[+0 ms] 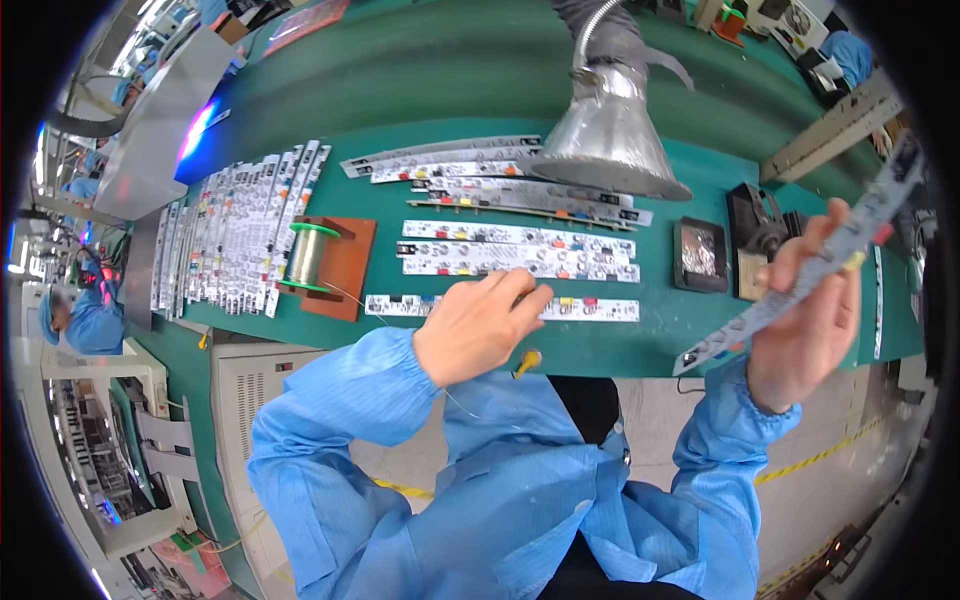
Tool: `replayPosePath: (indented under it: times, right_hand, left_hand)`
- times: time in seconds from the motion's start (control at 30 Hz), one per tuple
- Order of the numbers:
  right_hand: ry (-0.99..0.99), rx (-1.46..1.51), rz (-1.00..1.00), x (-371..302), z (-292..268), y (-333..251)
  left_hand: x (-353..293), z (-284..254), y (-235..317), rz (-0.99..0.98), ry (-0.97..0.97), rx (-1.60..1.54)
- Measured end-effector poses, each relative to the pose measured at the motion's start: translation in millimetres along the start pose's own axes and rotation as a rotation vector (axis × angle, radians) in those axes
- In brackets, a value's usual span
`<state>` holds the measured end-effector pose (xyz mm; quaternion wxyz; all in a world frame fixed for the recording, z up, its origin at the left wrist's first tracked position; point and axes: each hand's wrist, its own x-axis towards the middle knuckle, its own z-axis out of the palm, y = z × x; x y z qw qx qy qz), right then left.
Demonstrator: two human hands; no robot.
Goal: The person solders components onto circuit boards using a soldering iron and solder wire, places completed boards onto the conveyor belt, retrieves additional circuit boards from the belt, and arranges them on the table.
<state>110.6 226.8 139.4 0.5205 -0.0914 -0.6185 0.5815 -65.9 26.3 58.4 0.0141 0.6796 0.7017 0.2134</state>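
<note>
My right hand (810, 315) is raised at the right, fingers closed around a long, narrow white circuit board strip (745, 325). That strip slants up to the right, with small coloured parts on it. My left hand (485, 325) lies over the middle of another circuit board strip (600, 310) at the near side of the green mat. Its fingers are bent inward and the fingertips are partly hidden, so what they grip does not show. A thin wire runs from the spool (307, 257) on a brown stand (350, 270) toward my left sleeve.
Several more strips (520, 235) lie in rows beyond my left hand. A dense batch (240, 225) sits at the left. A metal fume hood (610, 140) hangs over the far rows. A black tray (700, 255) and a soldering iron stand (757, 225) are right of the rows.
</note>
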Motion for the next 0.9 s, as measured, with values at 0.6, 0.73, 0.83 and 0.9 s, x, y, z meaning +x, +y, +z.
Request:
replayPosePath:
  times: [0.6, 0.73, 0.83, 0.9]
  right_hand:
    - [-0.135, 0.299, 0.667, -88, -38, 43]
    - [-0.160, 0.329, 0.683, -91, -15, 40]
    - [-0.119, 0.285, 0.552, -90, 1, 39]
    - [-0.306, -0.008, 0.468, -88, 5, 32]
  left_hand:
    - [14, 29, 13, 0.046, 0.205, -0.069]
    - [17, 8, 34, -0.095, 0.302, -0.636]
    - [12, 2, 54, -0.148, 0.149, -0.856]
    - [2, -2, 63, -0.226, 0.147, -1.014]
